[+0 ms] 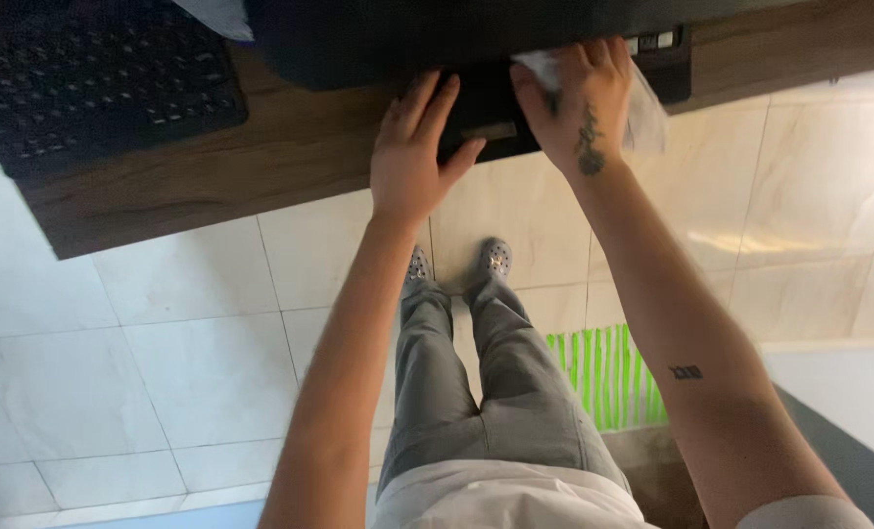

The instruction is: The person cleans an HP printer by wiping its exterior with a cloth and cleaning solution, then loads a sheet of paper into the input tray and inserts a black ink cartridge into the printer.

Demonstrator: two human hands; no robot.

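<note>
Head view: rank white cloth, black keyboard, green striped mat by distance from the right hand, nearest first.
1. White cloth: in the right hand, under its fingers, on the black base at the desk edge.
2. Green striped mat: on the floor, beside the right forearm.
3. Black keyboard: far left on the desk.

Probably an office or reception area: a wooden desk [290, 157] holds a black keyboard [94, 73] and a dark monitor base [486, 108], above a glossy pale tiled floor [163, 353].

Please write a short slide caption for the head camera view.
Right hand presses a white cloth on a black device at the wooden counter edge; left hand steadies it.
</note>
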